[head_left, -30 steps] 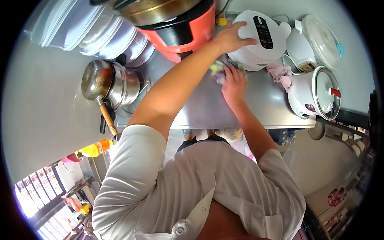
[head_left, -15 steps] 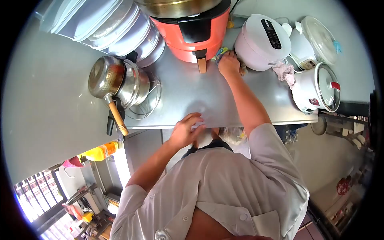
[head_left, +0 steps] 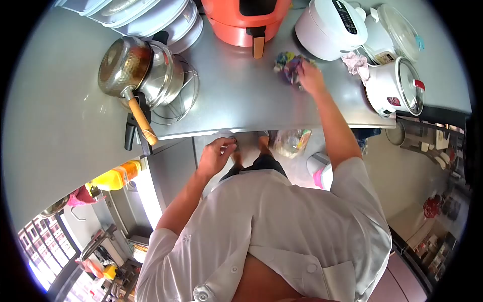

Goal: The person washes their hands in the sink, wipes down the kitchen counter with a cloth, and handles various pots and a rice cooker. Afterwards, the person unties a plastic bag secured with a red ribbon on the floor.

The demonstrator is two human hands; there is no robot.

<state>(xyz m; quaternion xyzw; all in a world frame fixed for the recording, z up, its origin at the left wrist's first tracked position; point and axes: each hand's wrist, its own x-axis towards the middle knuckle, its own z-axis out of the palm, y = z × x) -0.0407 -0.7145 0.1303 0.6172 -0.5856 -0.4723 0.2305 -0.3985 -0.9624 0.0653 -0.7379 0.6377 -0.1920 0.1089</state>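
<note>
A bunched, multicoloured cloth (head_left: pixel 288 66) is held against the brushed-metal counter (head_left: pixel 241 95), right of centre in the upper part of the frame. It is gripped at its right side by the right hand (head_left: pixel 312 79), whose fingers are bent and pressed together on the fabric; whether the thumb is tucked beneath cannot be told.

The left hand (head_left: pixel 215 157) is held near the centre of the frame, just below the counter's front edge and apart from it. Its fingers are loosely curled and set close together, and nothing is seen to be gripped by them.

At the top centre, a glossy red appliance with a wood-faced handle (head_left: pixel 226 30) is placed, with a rounded white cooker with a black control panel (head_left: pixel 322 38) set to its right, near the cloth. Farther right, a crumpled pale pink cloth (head_left: pixel 356 65) is wedged beside a white pot with a glass lid and red knob (head_left: pixel 390 90).

In the upper left, a wooden-handled metal saucepan (head_left: pixel 123 63) is seen overlapping a shiny steel pot (head_left: pixel 163 75), with a thin wire rack (head_left: pixel 193 95) beside them. Above these, pale lidded containers (head_left: pixel 168 22) are stacked.
</note>
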